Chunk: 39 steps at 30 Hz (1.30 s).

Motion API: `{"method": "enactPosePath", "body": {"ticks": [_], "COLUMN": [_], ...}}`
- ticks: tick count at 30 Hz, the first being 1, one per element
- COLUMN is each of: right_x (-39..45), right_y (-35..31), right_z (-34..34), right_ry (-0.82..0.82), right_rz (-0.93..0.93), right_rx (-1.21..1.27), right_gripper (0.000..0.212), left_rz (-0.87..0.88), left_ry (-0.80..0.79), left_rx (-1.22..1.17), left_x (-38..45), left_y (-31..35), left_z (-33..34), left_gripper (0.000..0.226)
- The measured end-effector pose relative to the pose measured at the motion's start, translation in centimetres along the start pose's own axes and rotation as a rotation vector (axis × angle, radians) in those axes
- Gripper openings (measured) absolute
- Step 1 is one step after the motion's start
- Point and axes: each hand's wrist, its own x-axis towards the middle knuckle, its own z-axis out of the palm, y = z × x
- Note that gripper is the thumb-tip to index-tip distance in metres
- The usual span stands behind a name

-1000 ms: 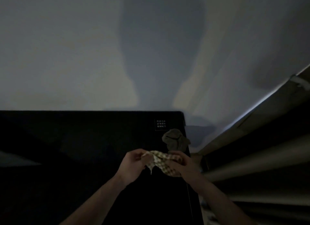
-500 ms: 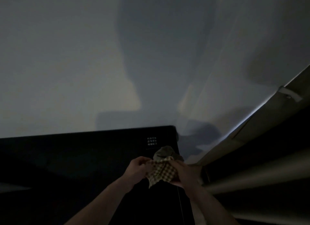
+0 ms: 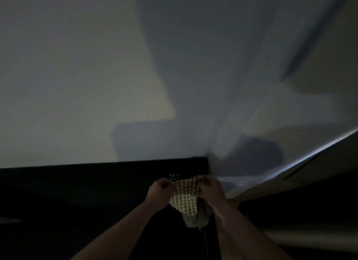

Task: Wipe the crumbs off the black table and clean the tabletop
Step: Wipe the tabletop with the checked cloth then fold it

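In dim light a checked cloth (image 3: 186,199) hangs spread between both hands above the black table (image 3: 87,192). My left hand (image 3: 158,192) pinches its upper left edge and my right hand (image 3: 211,188) pinches its upper right edge. The cloth's lower end droops in a darker bunch near the table's right edge. No crumbs can be made out on the dark tabletop.
A pale wall (image 3: 96,75) rises behind the table, crossed by shadows. A small white printed label (image 3: 175,175) sits near the table's far right corner. To the right runs a pale ledge or rail (image 3: 290,176) with dark space beneath it.
The view has tilted upward, so the table sits lower in frame. Both hands have pulled the bunched cloth open and now hold it spread by its top edge.
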Motion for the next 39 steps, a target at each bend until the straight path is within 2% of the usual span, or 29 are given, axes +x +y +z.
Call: {"method": "enactPosePath", "body": {"ticks": [4,7,10,13,15,18,21,23,25,27,29,31,33,36,39], "right_x": [3.6,6.2,7.4,6.3,3.8,-0.4,-2.3,-2.5,-2.4,-2.6,-3.1,-4.0,-5.1,-7.0,-9.4], "right_y": [-4.5,-5.9,-4.9,-2.3,0.6,6.5,10.2,10.4,9.6,8.4,7.7,7.6,7.6,6.4,5.3], "right_z": [0.1,0.7,1.0,0.9,0.7,0.8,1.4,1.7,2.0,2.2,2.2,2.1,2.2,2.1,1.7], "right_ry": [0.139,0.194,0.166,0.093,0.113,0.265,0.318,0.303,0.280,0.231,0.165,0.051,-0.062,-0.114,-0.091], "right_rz": [-0.097,-0.132,-0.122,-0.181,-0.264,-0.371,-0.288,-0.222,-0.182,-0.158,-0.181,-0.198,-0.171,-0.131,-0.233], "right_rx": [-0.091,-0.144,-0.308,-0.444,-0.539,-0.658,-0.555,-0.452,-0.403,-0.366,-0.461,-0.701,-0.882,-0.911,-0.838], "right_gripper": [0.021,0.022,0.037,0.051,0.053,0.043,0.038,0.037,0.035,0.037,0.043,0.054,0.066,0.072,0.069], "left_rz": [0.044,0.042,0.080,0.197,0.198,0.123,-0.058,-0.098,-0.096,-0.102,-0.076,0.013,0.100,0.123,0.139], "left_ry": [0.153,0.183,0.079,-0.052,-0.023,0.020,-0.094,-0.136,-0.060,0.026,0.061,0.044,-0.096,-0.330,-0.292], "left_rx": [-0.064,-0.044,0.259,0.643,0.582,0.451,0.407,0.328,0.277,0.235,0.303,0.500,0.696,0.811,0.763], "left_x": [4.7,7.7,9.1,9.2,8.2,4.7,2.0,1.6,1.9,2.2,2.1,1.4,0.5,-1.9,-5.2], "left_y": [3.5,4.4,3.5,1.3,-0.2,-2.5,-4.9,-5.4,-4.6,-3.3,-2.5,-2.5,-3.4,-4.3,-4.9], "left_z": [0.6,0.2,0.2,0.6,1.2,2.7,4.7,5.9,6.4,6.3,5.7,5.0,4.5,3.8,2.4], "left_gripper": [0.006,0.028,0.054,0.062,0.068,0.065,0.058,0.048,0.024,0.015,0.020,0.033,0.050,0.069,0.079]}}
